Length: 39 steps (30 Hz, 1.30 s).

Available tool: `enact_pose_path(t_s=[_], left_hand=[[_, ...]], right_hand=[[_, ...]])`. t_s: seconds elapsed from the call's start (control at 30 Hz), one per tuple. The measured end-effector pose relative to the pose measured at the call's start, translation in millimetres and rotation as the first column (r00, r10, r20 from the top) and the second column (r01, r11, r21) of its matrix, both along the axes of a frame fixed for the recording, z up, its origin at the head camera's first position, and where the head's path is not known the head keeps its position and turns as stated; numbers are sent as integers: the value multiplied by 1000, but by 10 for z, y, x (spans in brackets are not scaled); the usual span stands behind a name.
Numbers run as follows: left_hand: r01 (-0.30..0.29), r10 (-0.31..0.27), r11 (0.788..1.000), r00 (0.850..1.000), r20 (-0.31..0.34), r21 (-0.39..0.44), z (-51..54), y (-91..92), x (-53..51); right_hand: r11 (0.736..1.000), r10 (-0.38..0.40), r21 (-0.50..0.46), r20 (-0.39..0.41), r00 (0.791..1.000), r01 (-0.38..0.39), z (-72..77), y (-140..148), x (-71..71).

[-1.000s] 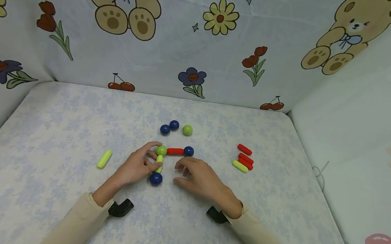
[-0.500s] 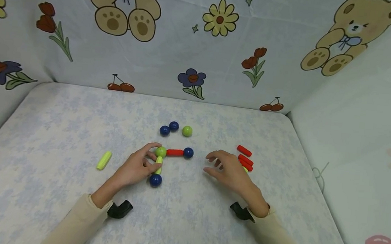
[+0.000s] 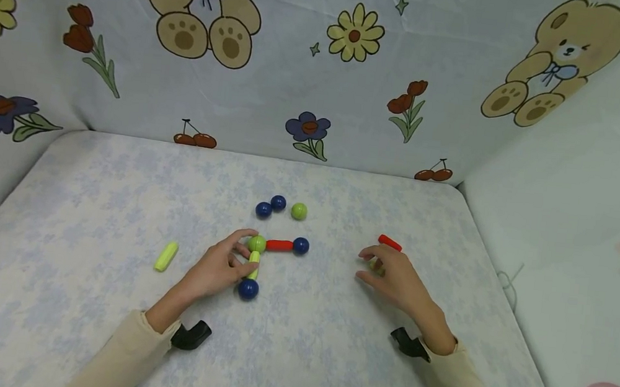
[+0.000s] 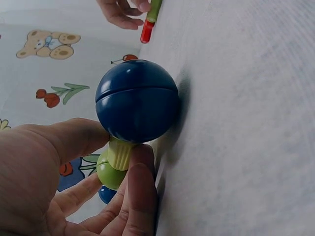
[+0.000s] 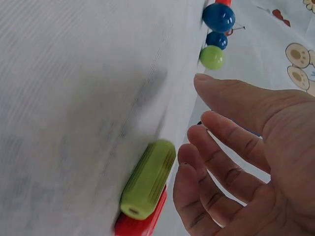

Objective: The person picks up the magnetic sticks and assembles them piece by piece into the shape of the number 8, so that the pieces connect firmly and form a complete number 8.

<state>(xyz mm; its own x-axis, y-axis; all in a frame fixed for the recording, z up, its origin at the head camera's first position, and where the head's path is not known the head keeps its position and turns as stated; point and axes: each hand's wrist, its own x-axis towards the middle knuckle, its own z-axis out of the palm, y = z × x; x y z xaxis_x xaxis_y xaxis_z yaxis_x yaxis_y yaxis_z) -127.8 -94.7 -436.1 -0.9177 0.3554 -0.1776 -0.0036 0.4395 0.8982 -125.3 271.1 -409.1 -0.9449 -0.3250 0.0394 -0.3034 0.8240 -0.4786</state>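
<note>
Pinching left, hovering right

Pinching a yellow-green stick (image 3: 254,266) with the fingers (image 4: 141,196) of the left hand (image 3: 215,268), about midway between the side edges of the tabletop (image 3: 305,355), between a green ball (image 3: 257,244) and a blue ball (image 3: 248,289). Hovering with the right hand (image 3: 402,280), fingers parted wide, toward the right edge, near a loose lime stick (image 5: 147,182) and a red stick (image 5: 139,226).

the right fingers (image 3: 376,251) partly hide a lime rod (image 3: 376,266) in the head view.
</note>
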Motion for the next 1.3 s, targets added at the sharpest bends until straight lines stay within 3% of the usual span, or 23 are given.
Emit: enact_pose_path(t_s=[0.47, 0.87, 1.3], left_hand=[[-1, 1, 1000, 1000, -8, -15, -15, 10, -5], [-5, 5, 1000, 1000, 1, -18, -21, 3, 2], [-12, 12, 1000, 1000, -4, -12, -26, 3, -6]], right_hand=[[997, -66, 26, -17, 998, 67, -37, 320, 42], [996, -84, 37, 13, 996, 83, -64, 300, 71], [1000, 24, 11, -39, 999, -23, -81, 102, 64]])
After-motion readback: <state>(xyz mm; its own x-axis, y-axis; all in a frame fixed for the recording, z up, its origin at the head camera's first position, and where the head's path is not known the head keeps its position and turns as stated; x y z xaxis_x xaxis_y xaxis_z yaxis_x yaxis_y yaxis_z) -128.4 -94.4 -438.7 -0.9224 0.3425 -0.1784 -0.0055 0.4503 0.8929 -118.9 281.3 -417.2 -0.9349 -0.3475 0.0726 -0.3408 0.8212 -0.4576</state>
